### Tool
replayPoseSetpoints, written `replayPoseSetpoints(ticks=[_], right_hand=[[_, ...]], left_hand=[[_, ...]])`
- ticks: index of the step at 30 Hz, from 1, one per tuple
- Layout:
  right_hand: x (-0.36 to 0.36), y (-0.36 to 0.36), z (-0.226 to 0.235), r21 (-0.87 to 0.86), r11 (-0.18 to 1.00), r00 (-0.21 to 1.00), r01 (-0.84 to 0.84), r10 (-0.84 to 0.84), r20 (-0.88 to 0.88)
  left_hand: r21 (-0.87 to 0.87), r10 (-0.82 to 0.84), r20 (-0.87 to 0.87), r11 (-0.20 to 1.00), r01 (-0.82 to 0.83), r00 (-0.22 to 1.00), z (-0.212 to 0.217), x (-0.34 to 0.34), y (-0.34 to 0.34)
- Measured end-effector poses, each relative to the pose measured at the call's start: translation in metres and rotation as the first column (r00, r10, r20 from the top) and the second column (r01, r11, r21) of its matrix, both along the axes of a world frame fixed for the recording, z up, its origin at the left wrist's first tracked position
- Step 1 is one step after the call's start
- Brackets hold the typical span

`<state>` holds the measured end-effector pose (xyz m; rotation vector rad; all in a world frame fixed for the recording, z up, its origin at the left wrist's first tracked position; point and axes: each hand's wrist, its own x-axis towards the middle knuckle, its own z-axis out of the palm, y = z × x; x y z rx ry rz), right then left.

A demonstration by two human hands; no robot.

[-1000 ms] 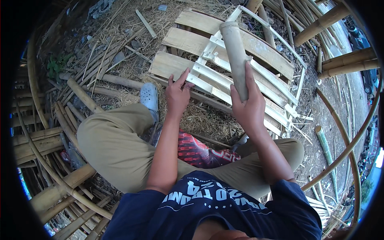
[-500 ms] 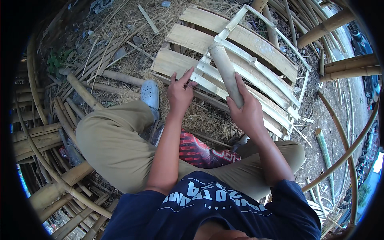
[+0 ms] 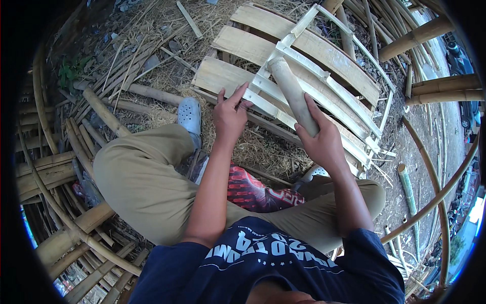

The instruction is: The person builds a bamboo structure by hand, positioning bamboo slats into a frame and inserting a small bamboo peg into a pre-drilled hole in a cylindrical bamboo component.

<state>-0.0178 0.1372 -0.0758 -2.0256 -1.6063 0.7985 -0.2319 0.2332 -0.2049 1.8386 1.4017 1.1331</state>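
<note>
A frame of pale split bamboo strips lies across a slatted wooden pallet in front of me. My left hand pinches the near left corner of the frame, thumb and forefinger at the strip's end. In my right hand is a short, thick bamboo piece, gripped by its near end. Its far end points away from me, over the strips. Whether that end touches the frame, I cannot tell.
Bamboo poles and thin strips lie on the straw-strewn ground at left. Curved bamboo poles rise at right, near a cut green bamboo length. My shoes flank the pallet's near side. Thick bamboo posts stand at upper right.
My right hand and the bamboo piece have shifted slightly right and toward me. The left hand keeps its pinch on the frame's corner.
</note>
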Motion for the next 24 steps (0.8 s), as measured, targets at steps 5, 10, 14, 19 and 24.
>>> replayPoseSetpoints(ticks=[5, 10, 14, 19, 24], right_hand=[[0.002, 0.000, 0.004, 0.011, 1.000, 0.998, 0.026, -0.026, -0.050], [0.019, 0.002, 0.005, 0.018, 0.997, 0.996, 0.073, -0.073, -0.048], [0.027, 0.005, -0.006, 0.087, 0.996, 0.998, -0.007, 0.012, -0.057], [0.024, 0.008, 0.011, -0.032, 0.999, 0.996, 0.012, -0.015, -0.093], [0.025, 0.007, 0.000, 0.038, 0.999, 0.995, 0.019, -0.016, -0.097]], left_hand=[[-0.006, -0.002, 0.002, 1.000, 0.002, 1.000, 0.001, -0.002, 0.000], [0.021, 0.005, -0.018, 1.000, -0.004, 1.000, 0.001, -0.001, -0.001], [0.027, -0.010, -0.008, 1.000, 0.010, 1.000, -0.002, -0.002, 0.001], [0.021, 0.004, -0.006, 1.000, -0.003, 1.000, -0.001, -0.002, 0.000], [0.025, 0.003, -0.001, 1.000, -0.003, 1.000, -0.001, 0.000, 0.001]])
